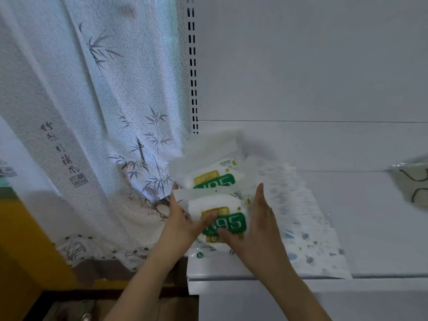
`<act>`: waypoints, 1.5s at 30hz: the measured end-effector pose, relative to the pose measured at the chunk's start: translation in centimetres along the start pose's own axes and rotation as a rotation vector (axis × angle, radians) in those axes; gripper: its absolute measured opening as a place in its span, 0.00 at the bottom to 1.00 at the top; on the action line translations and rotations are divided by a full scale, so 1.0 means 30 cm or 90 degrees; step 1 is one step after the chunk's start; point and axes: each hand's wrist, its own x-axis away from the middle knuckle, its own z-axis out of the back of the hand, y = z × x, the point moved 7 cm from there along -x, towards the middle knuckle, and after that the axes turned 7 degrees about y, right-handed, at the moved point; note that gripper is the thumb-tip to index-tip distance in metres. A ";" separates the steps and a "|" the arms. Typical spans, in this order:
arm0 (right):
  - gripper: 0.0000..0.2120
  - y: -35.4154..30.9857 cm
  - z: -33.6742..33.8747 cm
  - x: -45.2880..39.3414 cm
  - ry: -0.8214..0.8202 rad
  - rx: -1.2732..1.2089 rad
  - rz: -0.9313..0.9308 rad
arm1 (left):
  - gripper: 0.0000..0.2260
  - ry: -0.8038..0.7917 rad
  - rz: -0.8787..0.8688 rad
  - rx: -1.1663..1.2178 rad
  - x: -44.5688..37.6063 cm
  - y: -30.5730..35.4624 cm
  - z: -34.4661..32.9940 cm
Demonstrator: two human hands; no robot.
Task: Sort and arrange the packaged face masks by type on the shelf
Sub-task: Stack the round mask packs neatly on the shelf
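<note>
A white mask pack with a green "N95" label (228, 218) lies at the left end of the white shelf (361, 218). My left hand (183, 222) holds its left edge, thumb lying over the label. My right hand (259, 225) presses its right side with straight fingers, thumb on the front. A second N95 pack (215, 176) sits just behind it, with more white packs (213, 144) stacked further back. A row of flat packs with a blue-grey print (301, 218) runs along the right of the N95 pile.
A clear pack holding a mask with dark ear loops (414, 186) lies at the shelf's right edge. A white curtain with bamboo print (97, 117) hangs left of the shelf's slotted upright (193, 72). Below left are a yellow surface (20, 246) and a brown box (76, 309).
</note>
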 end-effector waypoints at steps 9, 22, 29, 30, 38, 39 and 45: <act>0.40 0.012 0.083 -0.082 0.099 -0.104 -0.012 | 0.19 0.064 -0.010 -0.050 -0.005 0.038 0.027; 0.10 0.004 0.072 -0.218 0.041 -0.185 -0.086 | 0.28 0.015 -0.047 -0.116 0.068 0.018 0.010; 0.35 0.073 0.093 -0.103 0.068 0.111 -0.015 | 0.67 0.020 -0.003 -0.091 0.039 -0.078 0.026; 0.36 0.092 0.106 -0.079 0.074 0.138 -0.010 | 0.66 0.043 -0.008 -0.109 0.048 -0.076 0.031; 0.40 0.285 0.174 0.060 -0.025 0.367 -0.027 | 0.64 0.083 -0.051 -0.049 0.074 -0.088 0.008; 0.43 0.307 0.154 0.064 -0.052 0.387 -0.032 | 0.62 0.074 -0.045 -0.043 0.079 -0.090 0.002; 0.50 0.322 0.074 -0.062 -0.074 0.407 -0.019 | 0.57 0.062 -0.038 -0.118 0.031 -0.093 -0.026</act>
